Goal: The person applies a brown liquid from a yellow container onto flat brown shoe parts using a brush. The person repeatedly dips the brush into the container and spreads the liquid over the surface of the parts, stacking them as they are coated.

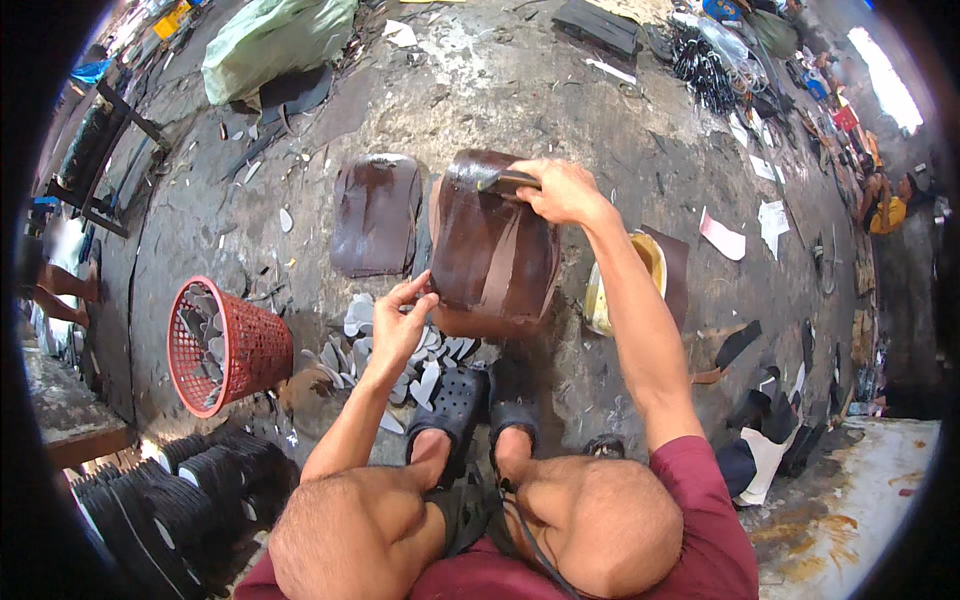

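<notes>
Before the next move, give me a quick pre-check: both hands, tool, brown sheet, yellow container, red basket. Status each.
1. Right grip closed on the tool: ok.
2. Left grip at the left edge of the brown sheet: ok; whether it pinches: cannot tell.
3. Tool's working end in clear view: cannot tell, too small.
4. Yellow container fully visible: not ok, right forearm covers part.
5. Red basket upright: not ok, tilted, mouth facing left, grey pieces inside.
</notes>
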Available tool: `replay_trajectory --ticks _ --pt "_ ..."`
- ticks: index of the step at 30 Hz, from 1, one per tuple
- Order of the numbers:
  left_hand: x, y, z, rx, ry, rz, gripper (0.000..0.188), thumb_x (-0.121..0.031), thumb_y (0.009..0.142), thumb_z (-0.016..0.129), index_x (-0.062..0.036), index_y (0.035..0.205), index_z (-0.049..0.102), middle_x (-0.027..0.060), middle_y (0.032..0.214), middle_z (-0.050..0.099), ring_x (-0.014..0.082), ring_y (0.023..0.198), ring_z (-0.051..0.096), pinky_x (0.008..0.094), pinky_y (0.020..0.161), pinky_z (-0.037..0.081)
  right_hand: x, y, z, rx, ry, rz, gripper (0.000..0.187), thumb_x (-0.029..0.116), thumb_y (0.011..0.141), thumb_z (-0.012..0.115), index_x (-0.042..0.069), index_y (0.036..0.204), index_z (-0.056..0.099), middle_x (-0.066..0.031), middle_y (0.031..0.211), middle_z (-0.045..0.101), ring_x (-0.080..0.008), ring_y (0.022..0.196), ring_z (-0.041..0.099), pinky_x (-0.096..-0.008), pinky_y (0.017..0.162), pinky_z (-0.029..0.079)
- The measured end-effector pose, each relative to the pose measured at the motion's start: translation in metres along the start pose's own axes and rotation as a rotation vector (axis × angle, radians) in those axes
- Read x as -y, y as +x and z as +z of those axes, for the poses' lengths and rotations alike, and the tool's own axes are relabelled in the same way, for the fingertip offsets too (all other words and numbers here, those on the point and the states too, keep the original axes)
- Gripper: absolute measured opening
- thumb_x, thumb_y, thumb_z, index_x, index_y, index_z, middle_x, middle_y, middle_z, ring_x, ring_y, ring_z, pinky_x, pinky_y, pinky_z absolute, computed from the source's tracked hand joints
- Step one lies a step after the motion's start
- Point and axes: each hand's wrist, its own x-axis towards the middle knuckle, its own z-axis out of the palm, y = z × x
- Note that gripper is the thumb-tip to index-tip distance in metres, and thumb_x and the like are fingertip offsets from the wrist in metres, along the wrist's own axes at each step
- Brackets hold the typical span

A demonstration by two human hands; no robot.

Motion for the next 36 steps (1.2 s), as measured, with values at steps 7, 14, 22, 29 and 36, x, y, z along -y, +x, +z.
replay_trajectory --ticks 7,14,22,29,36 --pt "0.006 0.001 0.002 -0.031 -0.057 0.060 0.042 -0.008 0.088 0.071 -0.0051 0.130 0.071 0.0053 0.102 0.071 0.0124 0.090 0.064 0.0283 0.085 0.050 0.056 -0.113 0.046 -0.198 -0.030 -0.199 0.037 0.015 0.089 0.061 0.026 0.123 0.071 -0.0059 0.104 0.076 -0.0298 0.092 0.072 -0.0461 0.077 0.059" --pt "0.002 0.001 0.000 0.004 -0.167 -0.057 0.041 -0.001 0.089 0.063 -0.0001 0.129 0.070 0.0100 0.121 0.073 0.0139 0.107 0.065 0.0300 0.095 0.050 0.070 -0.172 0.098 -0.431 -0.249 -0.369 0.041 0.013 0.086 0.062 0.022 0.125 0.070 -0.0051 0.124 0.069 -0.0268 0.110 0.066 -0.0412 0.090 0.057" --pt "-0.011 0.007 0.003 0.058 -0.347 -0.044 0.031 -0.005 0.094 0.070 0.0040 0.124 0.071 0.0102 0.109 0.075 0.0128 0.092 0.068 0.0259 0.085 0.054 0.066 -0.191 0.103 -0.392 -0.255 -0.398 0.044 0.012 0.083 0.062 0.022 0.124 0.071 -0.0037 0.124 0.070 -0.0254 0.111 0.067 -0.0409 0.090 0.057" --pt "-0.044 0.028 0.027 0.130 -0.360 -0.179 0.077 -0.015 0.084 0.086 0.0072 0.146 0.045 0.0165 0.115 0.071 0.0186 0.098 0.071 0.0310 0.081 0.059 0.064 -0.189 0.096 -0.359 -0.190 -0.426 0.044 0.013 0.083 0.063 0.022 0.125 0.070 -0.0016 0.121 0.071 -0.0235 0.110 0.067 -0.0404 0.089 0.056" --pt "-0.061 0.052 -0.003 -0.113 -0.599 0.008 0.050 -0.012 0.085 0.084 -0.0013 0.129 0.063 -0.0002 0.099 0.073 0.0058 0.076 0.062 0.0228 0.056 0.044 0.057 -0.226 0.062 -0.219 0.112 -0.286 0.054 0.006 0.073 0.068 0.019 0.126 0.069 -0.0011 0.123 0.072 -0.0219 0.107 0.069 -0.0362 0.085 0.058"
